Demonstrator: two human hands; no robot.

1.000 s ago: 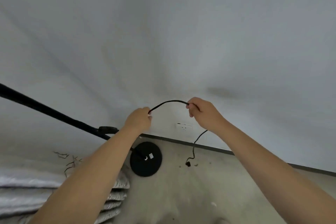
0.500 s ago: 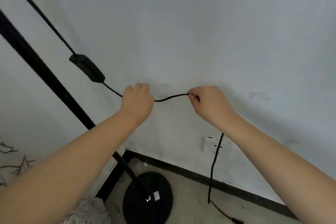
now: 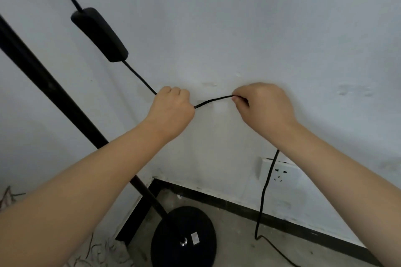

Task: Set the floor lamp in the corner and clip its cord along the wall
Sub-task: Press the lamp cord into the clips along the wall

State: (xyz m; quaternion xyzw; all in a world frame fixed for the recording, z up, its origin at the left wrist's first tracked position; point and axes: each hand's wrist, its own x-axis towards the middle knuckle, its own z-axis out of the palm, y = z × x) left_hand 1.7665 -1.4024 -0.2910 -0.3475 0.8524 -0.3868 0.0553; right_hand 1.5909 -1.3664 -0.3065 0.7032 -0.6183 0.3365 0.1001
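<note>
The black floor lamp stands in the corner, its pole (image 3: 54, 91) slanting down to a round black base (image 3: 184, 238) on the floor. Its thin black cord (image 3: 213, 100) runs from an inline switch box (image 3: 99, 34) down into my left hand (image 3: 171, 110), which is closed on it. A short slack span bridges to my right hand (image 3: 262, 106), which pinches the cord against the white wall. Below my right wrist the cord hangs down past a white wall socket (image 3: 282, 172) and trails onto the floor. I see no clip.
A black skirting strip (image 3: 282, 221) lines the foot of the wall above a bare concrete floor (image 3: 236, 245). Crumpled cloth with dry twigs (image 3: 97, 253) lies at the lower left, beside the lamp base.
The view has closed in on the wall and corner. Both hands have kept hold of the cord, its span between them now flatter and slack against the wall. The switch box looms larger.
</note>
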